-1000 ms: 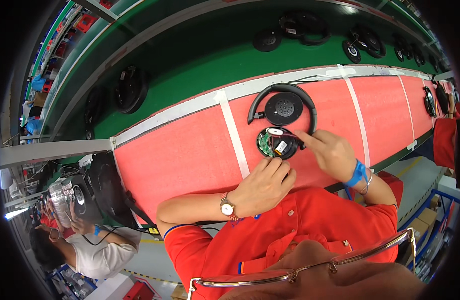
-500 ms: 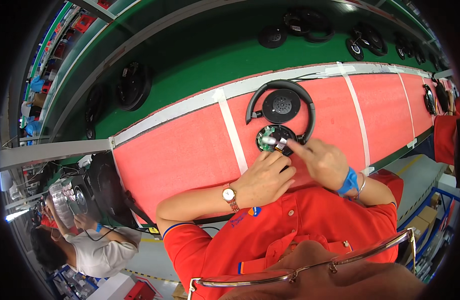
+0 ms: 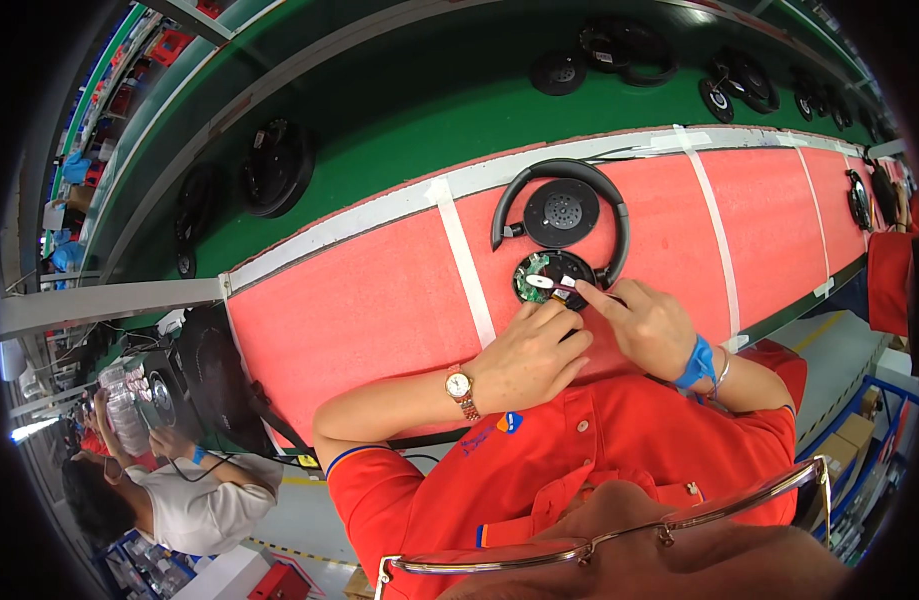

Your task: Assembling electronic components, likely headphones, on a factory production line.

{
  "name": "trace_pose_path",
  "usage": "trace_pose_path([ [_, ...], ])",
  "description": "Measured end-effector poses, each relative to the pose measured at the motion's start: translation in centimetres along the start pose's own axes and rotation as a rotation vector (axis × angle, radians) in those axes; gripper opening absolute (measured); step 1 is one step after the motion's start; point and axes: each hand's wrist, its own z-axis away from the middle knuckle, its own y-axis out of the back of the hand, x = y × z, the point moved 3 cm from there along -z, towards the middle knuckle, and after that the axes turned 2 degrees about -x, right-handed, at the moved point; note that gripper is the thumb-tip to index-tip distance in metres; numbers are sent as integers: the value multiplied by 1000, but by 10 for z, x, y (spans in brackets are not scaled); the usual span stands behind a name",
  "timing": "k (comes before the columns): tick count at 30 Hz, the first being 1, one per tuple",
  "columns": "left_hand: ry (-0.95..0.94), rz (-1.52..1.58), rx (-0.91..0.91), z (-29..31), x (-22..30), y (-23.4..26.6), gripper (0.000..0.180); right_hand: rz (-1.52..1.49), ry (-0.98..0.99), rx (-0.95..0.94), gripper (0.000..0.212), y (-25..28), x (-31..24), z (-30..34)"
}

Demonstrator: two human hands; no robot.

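open earcup under both hands

black headphones (image 3: pixel 564 215) lie flat on the red desk (image 3: pixel 379 300), band arching toward the green conveyor (image 3: pixel 399 120), long axis running away from the person. open earcup (image 3: pixel 551 278) nearest the body, circuit board up. bare mat spreads left; white strip (image 3: pixel 464 262) beside. left hand (image 3: pixel 527 355) curled, fingertips on cup rim. right hand (image 3: pixel 647 325) pinches a small white part (image 3: pixel 541 282) over the board

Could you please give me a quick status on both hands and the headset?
Left hand steadying open earcup. Right hand pressing a small white strip onto its circuit board. Headset flat on red mat; nothing obstructing.
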Motion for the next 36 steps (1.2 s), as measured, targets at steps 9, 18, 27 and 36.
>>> trace_pose_path([
  [9, 1, 9, 9, 1, -2, -1, 22, -287, -162, -29, 38, 23, 44, -16],
  [18, -27, 15, 17, 2, -3, -3, 19, -891, -533, -120, 41, -6, 105, -71],
  [27, 13, 16, -193, 4, -5, 14, 44, -1377, -553, -335, 17, -1, 105, -88],
  [36, 198, -736, 341, -9, -55, 104, 51, -1245, -196, 198, 29, 14, 87, -117],
])
